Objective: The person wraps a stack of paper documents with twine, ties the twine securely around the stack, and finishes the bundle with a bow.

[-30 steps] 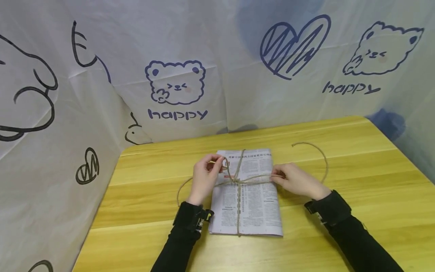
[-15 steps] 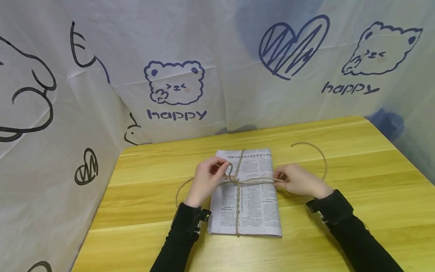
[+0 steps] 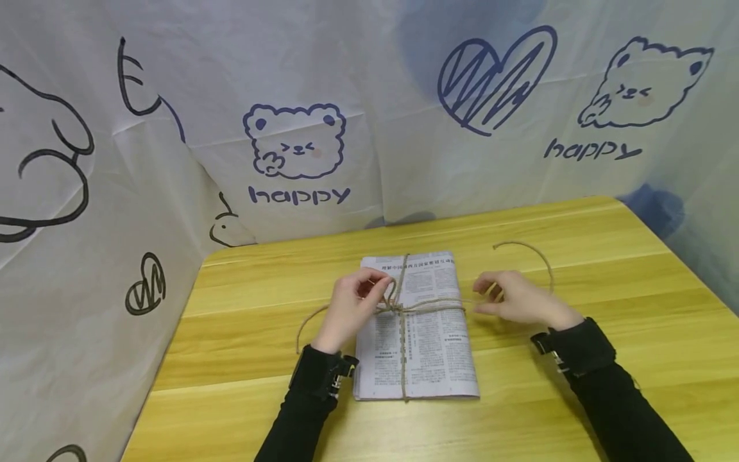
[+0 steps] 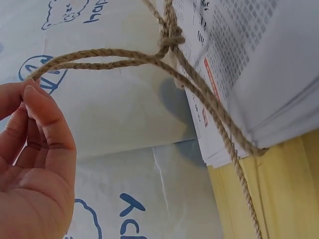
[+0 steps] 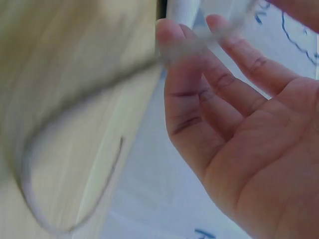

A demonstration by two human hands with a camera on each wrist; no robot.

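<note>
A folded newspaper bundle (image 3: 433,359) lies on the table, tied crosswise with brown twine (image 3: 403,359). Near the crossing, thumb and index finger of my left hand (image 3: 349,308) pinch a raised loop of the twine; the left wrist view shows the doubled loop (image 4: 104,54) running from the fingertips to a knot (image 4: 172,41). Just right of the bundle is my right hand (image 3: 522,301), its fingers parted and loosely bent. In the right wrist view a blurred twine strand (image 5: 94,89) passes across those fingers (image 5: 187,99), with no pinch visible.
On the yellow wood-grain table (image 3: 242,359), a loose twine tail (image 3: 534,251) curves behind my right hand. Another tail (image 3: 306,321) curls out left of the bundle. A white printed cloth (image 3: 190,96) hangs behind and at the left.
My right hand has parted its fingers from the twine and moved slightly right. The left hand has lowered its loop toward the crossing and keeps pinching it. The bundle has shifted a little left.
</note>
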